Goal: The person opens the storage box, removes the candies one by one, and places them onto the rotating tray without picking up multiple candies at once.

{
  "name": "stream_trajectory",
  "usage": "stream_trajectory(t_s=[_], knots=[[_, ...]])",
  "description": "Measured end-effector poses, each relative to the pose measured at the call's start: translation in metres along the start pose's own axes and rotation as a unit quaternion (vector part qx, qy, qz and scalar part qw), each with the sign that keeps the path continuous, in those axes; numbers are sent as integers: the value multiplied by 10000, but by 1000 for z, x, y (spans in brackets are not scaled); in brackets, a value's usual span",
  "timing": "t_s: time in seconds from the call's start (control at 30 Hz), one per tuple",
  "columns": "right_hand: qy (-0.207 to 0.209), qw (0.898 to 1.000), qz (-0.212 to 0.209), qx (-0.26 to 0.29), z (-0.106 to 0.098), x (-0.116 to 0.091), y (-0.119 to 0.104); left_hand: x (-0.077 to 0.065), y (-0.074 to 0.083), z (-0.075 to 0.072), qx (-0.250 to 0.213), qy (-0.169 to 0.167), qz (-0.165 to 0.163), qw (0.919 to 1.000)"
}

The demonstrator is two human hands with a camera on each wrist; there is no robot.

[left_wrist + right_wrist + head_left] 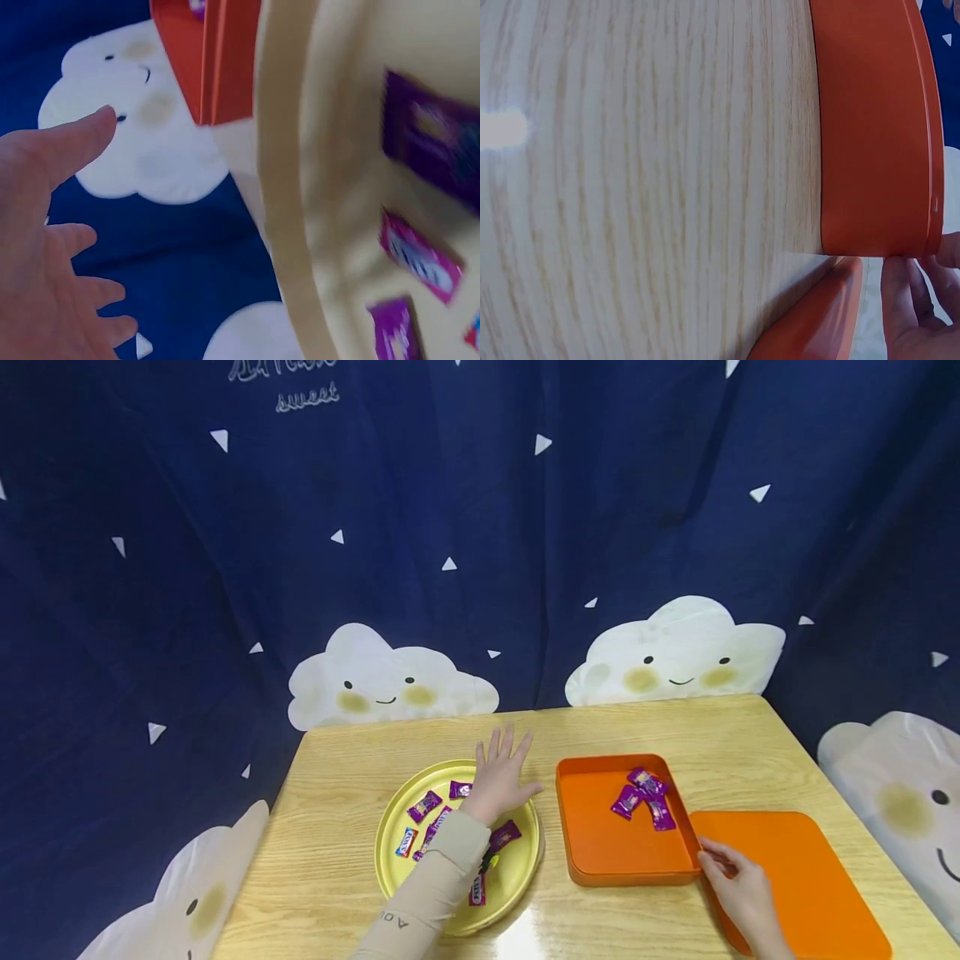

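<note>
My left hand [501,783] is held over the far right part of a round yellow tray [517,893], palm down with fingers straight and spread, holding nothing. Wrapped candies lie in that tray, among them a purple candy [425,807] and a blue-and-red one [407,842]; the forearm covers part of them. In the left wrist view the thumb and fingers [75,146] stand out beside the tray's rim. My right hand [738,885] grips the near right corner of a square orange box [600,852], fingertips at its wall. Several purple candies [645,793] lie inside the box.
A flat orange lid [810,868] lies right of the box, partly under my right hand. The wooden table [337,793] ends at a dark blue curtain [420,527] with white clouds behind it.
</note>
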State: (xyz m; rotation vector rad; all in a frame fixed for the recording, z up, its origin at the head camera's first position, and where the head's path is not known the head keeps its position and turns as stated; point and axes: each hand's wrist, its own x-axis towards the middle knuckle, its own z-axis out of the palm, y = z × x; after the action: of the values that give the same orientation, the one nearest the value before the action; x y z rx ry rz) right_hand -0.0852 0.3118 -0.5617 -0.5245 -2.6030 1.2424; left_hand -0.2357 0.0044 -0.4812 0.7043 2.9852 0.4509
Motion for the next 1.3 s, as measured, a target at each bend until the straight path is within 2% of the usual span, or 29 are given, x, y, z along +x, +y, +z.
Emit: stream_trajectory(t_s=[0.3,0.5,0.83,0.97,1.13,1.3], knots=[[114,9998,-164,57,0,-1,1,30,43,21,182,-292,202,9992],[111,9997,-184,120,0,-1,0,47,67,34,712,-401,423,9958],[96,9996,-231,119,0,-1,1,58,104,56,1316,-442,936,9859],[81,9997,-228,91,-1,-2,0,60,114,65,1453,-661,1056,9815],[52,9997,-206,80,-1,-2,0,68,123,71,1400,-952,969,9808],[86,9998,-156,61,-1,-1,0,75,126,78,1090,-1080,592,9864]])
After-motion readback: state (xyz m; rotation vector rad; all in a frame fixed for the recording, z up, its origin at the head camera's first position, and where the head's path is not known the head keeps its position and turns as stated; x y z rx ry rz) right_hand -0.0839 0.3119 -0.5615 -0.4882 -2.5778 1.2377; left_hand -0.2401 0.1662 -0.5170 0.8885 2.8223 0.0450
